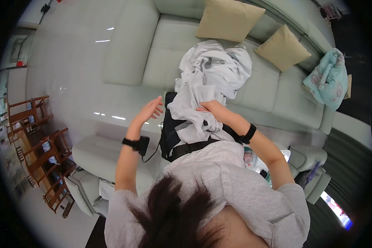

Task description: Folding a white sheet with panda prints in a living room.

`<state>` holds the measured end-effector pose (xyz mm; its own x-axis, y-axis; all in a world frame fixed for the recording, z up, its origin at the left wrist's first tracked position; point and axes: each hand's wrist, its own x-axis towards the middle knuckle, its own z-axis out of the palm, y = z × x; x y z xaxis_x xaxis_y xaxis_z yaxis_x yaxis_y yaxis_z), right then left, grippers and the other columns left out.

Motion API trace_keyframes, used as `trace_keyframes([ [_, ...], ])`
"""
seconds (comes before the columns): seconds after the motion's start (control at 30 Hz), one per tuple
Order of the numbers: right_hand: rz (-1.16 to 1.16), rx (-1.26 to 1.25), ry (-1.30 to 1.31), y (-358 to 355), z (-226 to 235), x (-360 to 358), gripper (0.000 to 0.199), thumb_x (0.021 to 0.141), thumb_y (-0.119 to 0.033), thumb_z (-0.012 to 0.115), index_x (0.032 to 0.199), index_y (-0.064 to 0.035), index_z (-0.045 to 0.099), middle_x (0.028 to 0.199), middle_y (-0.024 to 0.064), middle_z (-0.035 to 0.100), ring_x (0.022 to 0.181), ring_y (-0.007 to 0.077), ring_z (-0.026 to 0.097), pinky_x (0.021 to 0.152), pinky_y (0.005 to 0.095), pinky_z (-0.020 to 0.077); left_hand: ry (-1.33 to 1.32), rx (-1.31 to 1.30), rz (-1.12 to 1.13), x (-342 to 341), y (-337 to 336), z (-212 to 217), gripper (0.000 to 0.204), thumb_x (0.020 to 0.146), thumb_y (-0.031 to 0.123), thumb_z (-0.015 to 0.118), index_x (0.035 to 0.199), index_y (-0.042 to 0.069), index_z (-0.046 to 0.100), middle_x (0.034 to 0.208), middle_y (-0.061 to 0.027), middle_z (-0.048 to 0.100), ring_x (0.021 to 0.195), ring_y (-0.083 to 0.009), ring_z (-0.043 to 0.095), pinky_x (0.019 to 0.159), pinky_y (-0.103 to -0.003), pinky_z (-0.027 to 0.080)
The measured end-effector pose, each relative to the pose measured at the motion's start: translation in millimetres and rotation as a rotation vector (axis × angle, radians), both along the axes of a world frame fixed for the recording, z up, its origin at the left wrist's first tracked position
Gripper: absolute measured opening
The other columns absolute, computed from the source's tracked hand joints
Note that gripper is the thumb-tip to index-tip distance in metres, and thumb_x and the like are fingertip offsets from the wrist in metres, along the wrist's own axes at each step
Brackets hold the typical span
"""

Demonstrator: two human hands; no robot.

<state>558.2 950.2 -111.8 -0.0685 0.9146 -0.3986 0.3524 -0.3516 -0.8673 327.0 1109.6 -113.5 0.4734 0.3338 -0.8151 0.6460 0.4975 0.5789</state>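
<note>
A crumpled pale grey-white garment (213, 68) lies heaped on the seat of a light green sofa (165, 45), and part of it hangs down over a black strapped vest (171, 138) in front of my chest. My right hand (206, 108) is on the hanging part, with its fingers closed into the cloth. My left hand (151, 109) is raised just left of the garment, fingers spread, holding nothing. Each wrist wears a black band, and the left band has a cable running from it.
Two beige cushions (227, 18) (282, 47) lean on the sofa back. A teal floral blanket (328, 78) lies on its right end. A pale footstool (91, 153) stands lower left, with wooden chairs (35, 124) farther left on the glossy floor.
</note>
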Motion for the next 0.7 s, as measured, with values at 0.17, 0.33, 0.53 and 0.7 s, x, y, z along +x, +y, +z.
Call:
trace_keyframes([
  [0.17, 0.162, 0.052, -0.192, 11.4, 33.7, -7.8, 0.031, 0.079, -0.029, 0.042, 0.07, -0.0001, 0.047, 0.062, 0.0211, 0.048, 0.06, 0.0361, 0.048, 0.054, 0.037, 0.0368, 0.039, -0.132, -0.09, 30.4, -3.8, -33.5, 0.05, 0.071, 0.05, 0.047, 0.089, 0.003, 0.049, 0.067, -0.0014, 0.05, 0.06, -0.0102, 0.047, 0.056, -0.024, 0.04],
  [0.33, 0.059, -0.022, -0.102, 9.1, 34.1, -6.0, 0.031, 0.079, -0.028, 0.041, 0.069, 0.0002, 0.05, 0.063, 0.0205, 0.049, 0.061, 0.0359, 0.047, 0.055, 0.0355, 0.037, -0.059, -0.038, -0.373, 45.9, 8.6, -47.9, 0.034, 0.07, 0.038, 0.054, 0.082, 0.006, 0.049, 0.068, -0.0001, 0.049, 0.061, -0.0084, 0.047, 0.055, -0.021, 0.039],
  [0.53, -0.03, 0.058, -0.074, 1.6, 25.8, 2.2, 0.019, 0.072, -0.017, 0.048, 0.07, 0.0015, 0.05, 0.065, 0.0205, 0.049, 0.061, 0.0347, 0.048, 0.054, 0.0322, 0.0369, -0.157, -0.042, 0.189, 36.9, 26.8, -30.7, 0.018, 0.075, 0.024, 0.051, 0.079, 0.007, 0.048, 0.073, 0.0007, 0.049, 0.066, -0.0073, 0.048, 0.059, -0.022, 0.041],
  [0.7, -0.023, 0.023, -0.148, 3.3, 27.7, 8.1, 0.02, 0.065, -0.016, 0.054, 0.07, 0.0028, 0.049, 0.066, 0.0216, 0.049, 0.061, 0.0329, 0.05, 0.055, 0.0322, 0.0376, -0.172, -0.017, 0.213, 36.8, 33.5, -10.0, 0.021, 0.073, 0.016, 0.054, 0.09, 0.005, 0.045, 0.077, -0.0006, 0.049, 0.068, -0.0079, 0.049, 0.058, -0.02, 0.041],
])
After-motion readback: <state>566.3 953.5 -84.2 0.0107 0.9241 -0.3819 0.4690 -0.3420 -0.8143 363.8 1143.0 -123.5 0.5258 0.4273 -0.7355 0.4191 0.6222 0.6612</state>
